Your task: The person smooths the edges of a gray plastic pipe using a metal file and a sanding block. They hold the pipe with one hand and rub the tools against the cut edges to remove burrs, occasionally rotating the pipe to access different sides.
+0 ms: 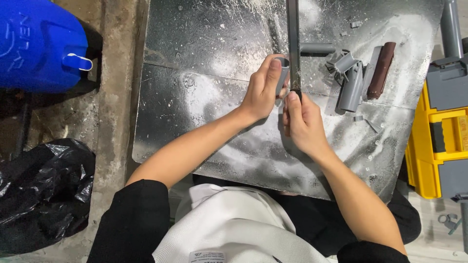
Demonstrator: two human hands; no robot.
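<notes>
Workshop: dusty metal worktop, pipe offcuts (grey plastic), yellow toolbox.

The metal sheet is the landmark. Its left half lies open, dusted only with white powder, so a hand can pass freely there. At its middle the left hand and right hand close around a short grey pipe piece and a long dark file that runs to the sheet's far edge, splitting it. On its right half, grey pipe offcuts and a brown block crowd the way; beyond its right edge stands a yellow and grey toolbox, beyond its left a blue container
</notes>
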